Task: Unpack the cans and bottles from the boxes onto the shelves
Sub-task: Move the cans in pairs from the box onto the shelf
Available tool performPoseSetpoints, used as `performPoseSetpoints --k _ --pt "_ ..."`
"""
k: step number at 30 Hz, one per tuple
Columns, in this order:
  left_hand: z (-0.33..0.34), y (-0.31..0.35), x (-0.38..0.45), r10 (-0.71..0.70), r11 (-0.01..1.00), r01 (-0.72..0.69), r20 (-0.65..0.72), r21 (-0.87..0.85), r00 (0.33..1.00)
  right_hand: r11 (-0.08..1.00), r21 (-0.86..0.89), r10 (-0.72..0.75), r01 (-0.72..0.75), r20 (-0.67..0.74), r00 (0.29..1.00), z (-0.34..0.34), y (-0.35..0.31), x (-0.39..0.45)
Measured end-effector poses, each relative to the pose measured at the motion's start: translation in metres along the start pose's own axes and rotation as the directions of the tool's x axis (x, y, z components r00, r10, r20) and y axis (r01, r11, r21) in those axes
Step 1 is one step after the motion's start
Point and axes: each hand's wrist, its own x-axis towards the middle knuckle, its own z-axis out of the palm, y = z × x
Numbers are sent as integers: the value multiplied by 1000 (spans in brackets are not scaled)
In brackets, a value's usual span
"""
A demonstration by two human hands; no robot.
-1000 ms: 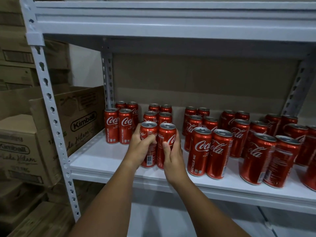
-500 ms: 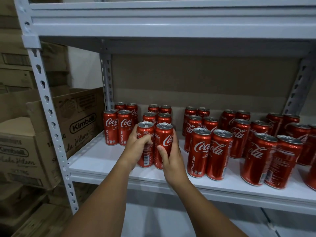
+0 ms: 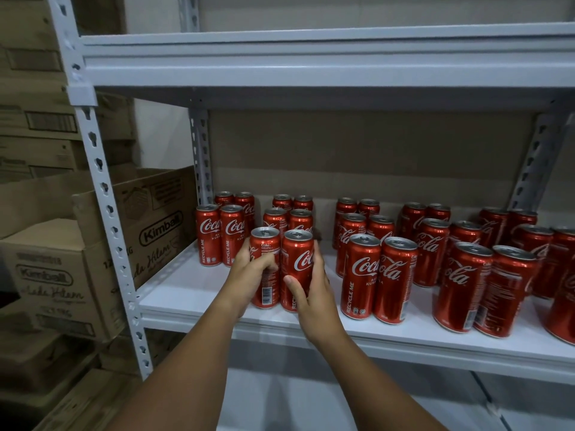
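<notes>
A person stands two red cola cans upright near the front edge of a white shelf (image 3: 193, 293), among other paired cans. To finish well, square the pair with its neighbours before letting go. The left hand (image 3: 249, 272) curls around the left can (image 3: 264, 244); the right hand (image 3: 314, 293) wraps the right can (image 3: 298, 253).

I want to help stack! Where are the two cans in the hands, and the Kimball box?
left can (image 3: 264, 244), head view, upper label
right can (image 3: 298, 255), head view, logo
Kimball box (image 3: 161, 225), head view, printed side
</notes>
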Motion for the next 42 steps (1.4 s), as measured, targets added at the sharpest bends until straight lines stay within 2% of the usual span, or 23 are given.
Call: performPoseSetpoints --k 12,17,25,30,33,37,42 --pt "-8 -24 -22 -72 988 72 -7 138 997 999 -9 42 -42 23 999 -2 -10 -12" --pt "-10 -29 -44 -48 989 48 -4 141 999 989 -118 98 -88 80 992 -8 -13 -31" --pt "1 -46 -114 111 977 -62 -238 204 965 985 -170 15 -7 44 999 -24 -18 -92" --pt "13 -66 -161 121 963 -56 -241 263 963 983 -178 51 -38 67 996 -36 -13 -139" --pt "18 -92 -183 57 948 15 -218 317 974 972 -223 95 -73 88 992 -42 0 -168" --pt "28 -139 -215 -103 921 179 -227 345 968 938 -293 226 -185 112 968 -41 35 -209" --pt "30 -229 -256 -370 815 441 -248 376 895 881 -353 390 -315 166 906 -30 92 -258"
